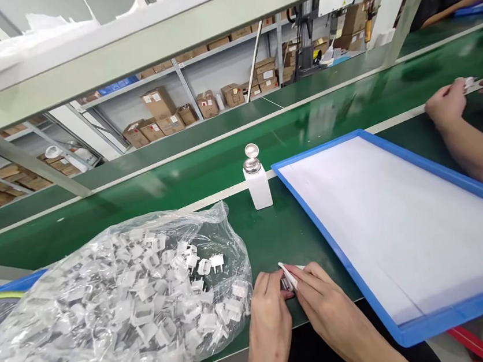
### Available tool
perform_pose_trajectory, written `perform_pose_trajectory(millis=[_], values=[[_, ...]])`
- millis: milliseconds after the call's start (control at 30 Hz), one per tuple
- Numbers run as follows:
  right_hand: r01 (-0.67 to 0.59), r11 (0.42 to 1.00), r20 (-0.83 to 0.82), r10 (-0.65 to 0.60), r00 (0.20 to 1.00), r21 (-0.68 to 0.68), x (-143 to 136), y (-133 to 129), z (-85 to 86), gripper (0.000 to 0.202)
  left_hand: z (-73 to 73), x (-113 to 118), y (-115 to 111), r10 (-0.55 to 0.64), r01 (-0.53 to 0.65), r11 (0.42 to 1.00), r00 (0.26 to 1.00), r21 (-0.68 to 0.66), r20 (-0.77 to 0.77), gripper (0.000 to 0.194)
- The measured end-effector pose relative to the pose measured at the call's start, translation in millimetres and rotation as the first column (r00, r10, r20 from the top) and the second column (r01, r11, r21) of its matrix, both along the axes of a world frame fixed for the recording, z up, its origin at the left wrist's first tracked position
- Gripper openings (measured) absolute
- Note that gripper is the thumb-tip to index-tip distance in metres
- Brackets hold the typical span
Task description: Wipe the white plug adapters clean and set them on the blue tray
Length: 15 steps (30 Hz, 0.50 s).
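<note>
My left hand is closed around a small greyish part, mostly hidden by the fingers, so its kind is unclear. Pinched in my right hand is a folded white wipe, pressed against that part. Both hands meet over the front edge of the green bench. Just left of them lies a clear plastic bag full of white plug housings with metal pins. Beyond the hands stands a white pump bottle with a metal top, its lid tilted up.
A blue-rimmed tray with a white lining lies to the right. Past it, a co-worker's hands hold a small white piece. A sloping metal beam crosses above the bench. Shelves with cardboard boxes stand behind.
</note>
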State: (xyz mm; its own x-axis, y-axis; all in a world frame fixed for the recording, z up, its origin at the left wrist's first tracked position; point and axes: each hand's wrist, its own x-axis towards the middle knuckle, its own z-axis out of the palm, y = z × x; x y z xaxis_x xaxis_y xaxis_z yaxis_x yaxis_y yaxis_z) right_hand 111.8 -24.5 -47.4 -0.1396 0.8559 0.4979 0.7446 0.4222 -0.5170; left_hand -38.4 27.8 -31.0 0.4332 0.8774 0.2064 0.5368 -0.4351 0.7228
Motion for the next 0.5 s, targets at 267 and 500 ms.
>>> perform_pose_trajectory(millis=[267,500], values=[[0.042,0.961,0.066,-0.063,0.996,0.275,-9.7,-29.6,-25.5,0.053,1.6,2.3,-5.8,0.043,-0.038,0.998,0.994,-0.048,0.097,0.052],[0.281,0.909,-0.056,-0.278,0.959,0.308,-43.2,-44.4,-11.6,0.073,17.0,25.9,-29.6,0.396,-0.206,0.878,0.819,-0.433,0.415,0.025]])
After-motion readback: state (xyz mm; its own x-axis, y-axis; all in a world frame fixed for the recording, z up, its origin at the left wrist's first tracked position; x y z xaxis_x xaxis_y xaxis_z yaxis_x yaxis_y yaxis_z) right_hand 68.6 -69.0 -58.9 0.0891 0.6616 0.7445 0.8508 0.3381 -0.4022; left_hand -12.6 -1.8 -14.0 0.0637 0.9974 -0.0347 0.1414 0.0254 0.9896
